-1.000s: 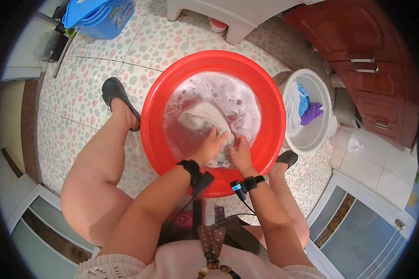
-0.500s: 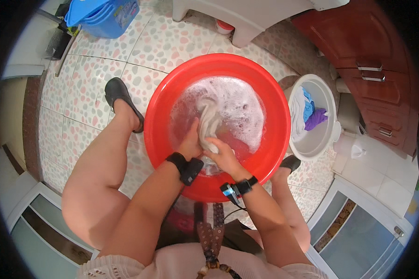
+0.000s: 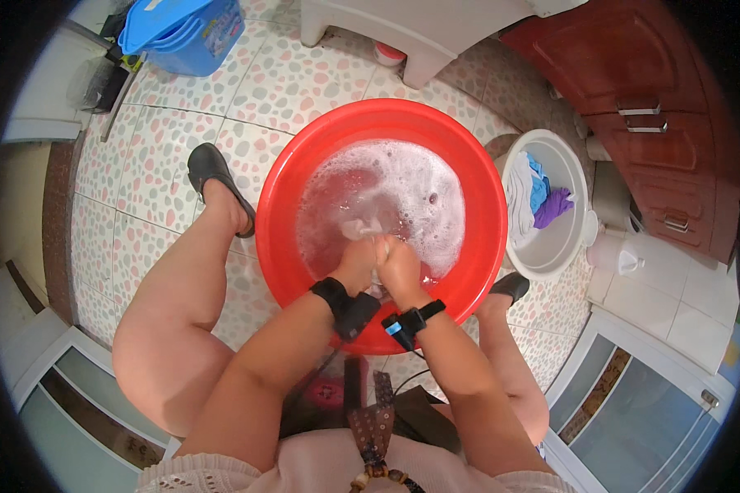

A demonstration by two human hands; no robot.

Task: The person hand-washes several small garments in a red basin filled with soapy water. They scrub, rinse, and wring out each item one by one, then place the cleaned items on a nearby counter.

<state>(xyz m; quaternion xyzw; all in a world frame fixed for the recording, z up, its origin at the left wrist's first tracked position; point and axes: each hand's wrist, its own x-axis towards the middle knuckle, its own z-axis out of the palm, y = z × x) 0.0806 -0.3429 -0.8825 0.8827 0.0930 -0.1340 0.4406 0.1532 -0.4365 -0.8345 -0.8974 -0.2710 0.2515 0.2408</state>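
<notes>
**Packages and labels around the washing place**

At the top left, on the tiled floor, stands a blue plastic tub [image 3: 191, 33] with a lighter blue lid; on its side there is a pale label [image 3: 220, 39] with small coloured marks, too blurred to see more. At the right, beside the white basin, stands a white plastic bottle [image 3: 623, 259] with a cap, near the wooden cabinet. At the top, under the white stool, a small round container [image 3: 389, 54] with a red rim shows partly. No signs and no screens are visible
</notes>
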